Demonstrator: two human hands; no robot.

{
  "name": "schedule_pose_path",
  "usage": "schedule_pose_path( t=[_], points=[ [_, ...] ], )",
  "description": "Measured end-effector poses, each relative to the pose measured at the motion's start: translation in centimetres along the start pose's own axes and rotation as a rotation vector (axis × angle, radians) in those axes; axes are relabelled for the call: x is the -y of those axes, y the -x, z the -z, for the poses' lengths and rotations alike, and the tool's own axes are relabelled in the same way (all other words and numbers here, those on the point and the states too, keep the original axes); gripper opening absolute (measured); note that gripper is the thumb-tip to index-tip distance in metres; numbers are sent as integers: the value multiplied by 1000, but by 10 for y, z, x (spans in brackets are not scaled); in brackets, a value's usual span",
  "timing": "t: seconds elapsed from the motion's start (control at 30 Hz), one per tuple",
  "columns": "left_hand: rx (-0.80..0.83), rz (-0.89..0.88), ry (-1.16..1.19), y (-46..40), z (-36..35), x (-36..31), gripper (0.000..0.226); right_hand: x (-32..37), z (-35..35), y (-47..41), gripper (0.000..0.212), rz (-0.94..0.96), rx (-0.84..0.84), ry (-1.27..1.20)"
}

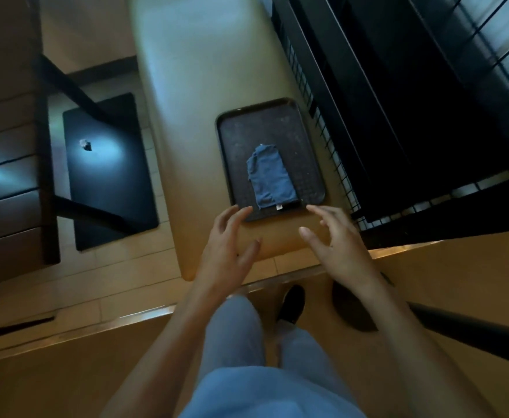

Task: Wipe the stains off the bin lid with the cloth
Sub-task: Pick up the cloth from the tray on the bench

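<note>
A dark rectangular bin lid (304, 140) with a raised rim and speckled stains lies on a long beige bench (192, 86). A folded blue cloth (269, 178) with a small white tag rests on the lid, towards its near edge. My left hand (229, 242) hovers open just short of the lid's near left corner, fingers spread. To the right, my right hand (334, 239) is also open, its fingertips close to the lid's near right corner. Neither hand touches the cloth.
A black wire fence (331, 140) runs along the bench's right side. To the left stands a dark table base plate (108, 170) with a small crumpled scrap on it, beside dark wooden slats. My legs and a black shoe (292, 303) show below.
</note>
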State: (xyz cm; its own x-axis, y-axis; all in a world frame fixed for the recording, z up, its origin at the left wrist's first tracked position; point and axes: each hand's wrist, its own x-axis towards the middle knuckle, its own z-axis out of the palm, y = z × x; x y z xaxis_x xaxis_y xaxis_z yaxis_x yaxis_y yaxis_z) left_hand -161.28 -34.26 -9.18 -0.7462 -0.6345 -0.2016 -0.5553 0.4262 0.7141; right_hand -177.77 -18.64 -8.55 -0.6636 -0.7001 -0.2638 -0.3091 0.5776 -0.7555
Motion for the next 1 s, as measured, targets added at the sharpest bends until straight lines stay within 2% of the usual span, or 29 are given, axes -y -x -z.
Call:
schedule_pose_path(
  t=[0.33, 0.67, 0.87, 1.0],
  points=[
    [-32, 53, -50, -90, -32, -1, 54, -20, -1, -98, 51, -7, 48, 39],
    [67, 147, -166, -216, -69, 58, 56, -54, -49, -229, 49, -93, 133, 77],
    [195, 201, -267, -289, -95, 93, 60, -74, -83, -312, 46, -128, 132, 99],
    [222, 239, -284, -334, -108, 112, 59, -84, -109, -356, 45, -145, 139, 118]
  ],
)
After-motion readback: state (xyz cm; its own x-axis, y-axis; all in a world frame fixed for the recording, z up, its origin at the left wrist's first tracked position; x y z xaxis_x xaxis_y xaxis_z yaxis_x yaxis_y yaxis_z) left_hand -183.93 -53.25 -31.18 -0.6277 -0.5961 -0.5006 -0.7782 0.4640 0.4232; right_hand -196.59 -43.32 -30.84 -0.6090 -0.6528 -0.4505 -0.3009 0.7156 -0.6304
